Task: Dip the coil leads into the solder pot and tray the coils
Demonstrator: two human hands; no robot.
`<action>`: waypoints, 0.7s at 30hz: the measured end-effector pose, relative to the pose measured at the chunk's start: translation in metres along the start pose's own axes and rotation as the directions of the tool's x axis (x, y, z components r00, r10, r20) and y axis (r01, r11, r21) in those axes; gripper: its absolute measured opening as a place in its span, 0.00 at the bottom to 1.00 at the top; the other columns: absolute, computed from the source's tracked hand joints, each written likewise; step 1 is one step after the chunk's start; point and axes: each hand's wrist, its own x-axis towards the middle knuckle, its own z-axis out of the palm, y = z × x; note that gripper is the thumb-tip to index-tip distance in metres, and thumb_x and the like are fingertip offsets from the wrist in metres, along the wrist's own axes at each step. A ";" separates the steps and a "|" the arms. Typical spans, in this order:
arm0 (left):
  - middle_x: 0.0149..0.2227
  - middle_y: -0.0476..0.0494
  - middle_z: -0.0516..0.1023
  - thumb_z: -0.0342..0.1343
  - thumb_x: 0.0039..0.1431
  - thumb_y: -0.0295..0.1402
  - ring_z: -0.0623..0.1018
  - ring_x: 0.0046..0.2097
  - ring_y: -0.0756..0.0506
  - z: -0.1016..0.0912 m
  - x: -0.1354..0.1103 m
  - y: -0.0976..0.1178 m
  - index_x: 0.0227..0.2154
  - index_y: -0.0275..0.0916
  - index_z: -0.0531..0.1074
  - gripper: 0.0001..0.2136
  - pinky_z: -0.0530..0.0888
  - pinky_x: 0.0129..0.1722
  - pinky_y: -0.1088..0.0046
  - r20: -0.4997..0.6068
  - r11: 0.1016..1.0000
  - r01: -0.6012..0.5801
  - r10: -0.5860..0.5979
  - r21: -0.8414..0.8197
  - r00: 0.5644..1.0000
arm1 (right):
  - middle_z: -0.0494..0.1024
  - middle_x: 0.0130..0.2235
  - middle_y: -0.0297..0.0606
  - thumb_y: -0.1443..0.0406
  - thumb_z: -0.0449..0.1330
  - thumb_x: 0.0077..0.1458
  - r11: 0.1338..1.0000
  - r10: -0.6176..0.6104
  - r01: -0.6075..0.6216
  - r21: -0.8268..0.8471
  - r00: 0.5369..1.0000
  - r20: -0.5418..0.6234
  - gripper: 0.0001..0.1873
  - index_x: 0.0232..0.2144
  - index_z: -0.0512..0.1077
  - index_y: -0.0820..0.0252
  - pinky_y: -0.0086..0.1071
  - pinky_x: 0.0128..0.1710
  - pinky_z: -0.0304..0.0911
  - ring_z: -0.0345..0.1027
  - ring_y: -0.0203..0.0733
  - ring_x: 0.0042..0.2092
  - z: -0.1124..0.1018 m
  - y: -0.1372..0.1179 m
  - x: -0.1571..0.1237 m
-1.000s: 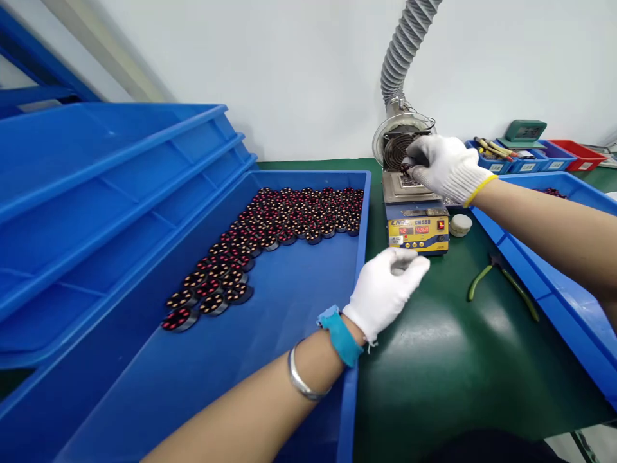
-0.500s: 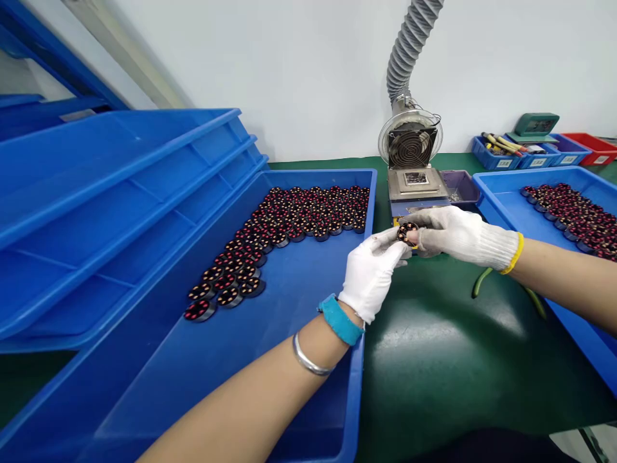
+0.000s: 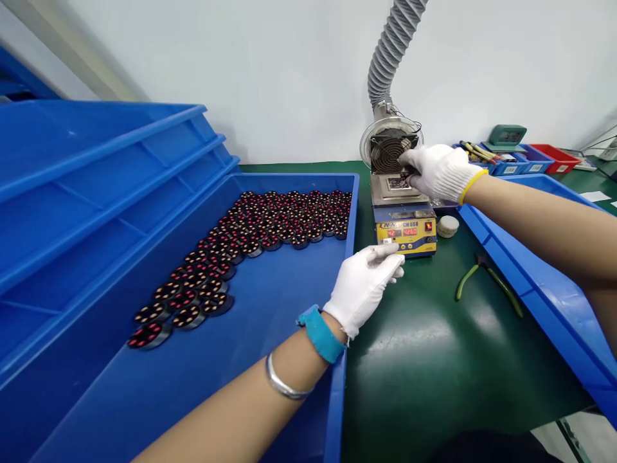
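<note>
My right hand (image 3: 436,170), in a white glove with a yellow cuff, pinches a small round black part (image 3: 407,173) above the metal top of the solder pot (image 3: 402,186). My fingers cover much of this part. In front of the pot's yellow panel (image 3: 405,235), with its red digits, is my left hand (image 3: 364,283), also gloved in white. Its fingers reach forward, thumb near the index finger, and nothing shows between them. Several round black parts (image 3: 270,225) with pink and copper-coloured dots stand close together in the blue tray (image 3: 270,296) on the left.
Stacked blue trays (image 3: 110,173) rise at the left. A fan (image 3: 393,154) with a grey duct (image 3: 393,51) sits behind the pot. Green-handled pliers (image 3: 482,267) and a round whitish container (image 3: 447,226) lie right, beside another blue tray (image 3: 525,257). Small bins (image 3: 511,168) stand behind.
My right hand has moved away from my left hand, up and over the solder pot, carrying the round part. The left hand has let go of it. The view has shifted slightly right.
</note>
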 end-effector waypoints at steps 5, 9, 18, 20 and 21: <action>0.32 0.42 0.79 0.61 0.53 0.32 0.77 0.30 0.49 -0.001 0.001 0.000 0.40 0.31 0.75 0.13 0.73 0.34 0.71 0.064 0.999 0.010 -0.013 0.040 0.998 | 0.74 0.50 0.50 0.66 0.56 0.55 0.975 -0.027 0.047 -0.218 0.995 0.092 0.21 0.52 0.70 0.57 0.52 0.41 0.66 0.70 0.62 0.48 0.010 0.002 0.032; 0.32 0.43 0.78 0.61 0.54 0.32 0.77 0.30 0.50 -0.001 0.000 0.000 0.40 0.31 0.75 0.12 0.72 0.34 0.71 0.085 0.998 0.010 -0.016 0.061 0.996 | 0.73 0.48 0.54 0.72 0.57 0.52 0.971 -0.036 0.059 -0.230 0.994 0.100 0.23 0.51 0.71 0.60 0.54 0.43 0.64 0.68 0.65 0.50 0.026 -0.002 0.043; 0.34 0.42 0.79 0.60 0.54 0.35 0.77 0.32 0.48 -0.003 0.001 -0.004 0.41 0.33 0.75 0.14 0.72 0.35 0.70 0.125 0.994 0.001 -0.015 0.113 0.992 | 0.76 0.46 0.48 0.62 0.60 0.54 0.998 0.057 -0.057 0.014 0.998 0.009 0.20 0.49 0.74 0.58 0.47 0.46 0.63 0.70 0.57 0.49 0.019 0.023 0.038; 0.34 0.42 0.79 0.60 0.54 0.36 0.77 0.32 0.48 -0.003 0.001 -0.005 0.42 0.33 0.75 0.14 0.72 0.35 0.70 0.133 0.991 0.004 -0.021 0.131 0.991 | 0.77 0.45 0.45 0.59 0.59 0.54 0.986 0.109 -0.105 0.129 0.994 -0.029 0.21 0.49 0.74 0.59 0.41 0.45 0.64 0.71 0.51 0.47 0.015 0.033 0.033; 0.34 0.42 0.78 0.60 0.54 0.36 0.76 0.32 0.48 -0.003 0.001 -0.005 0.42 0.32 0.75 0.15 0.72 0.35 0.70 0.136 0.990 0.004 -0.023 0.141 0.990 | 0.78 0.44 0.43 0.58 0.60 0.54 0.969 0.141 -0.131 0.207 0.989 -0.035 0.20 0.48 0.75 0.59 0.39 0.45 0.64 0.72 0.48 0.45 0.015 0.037 0.030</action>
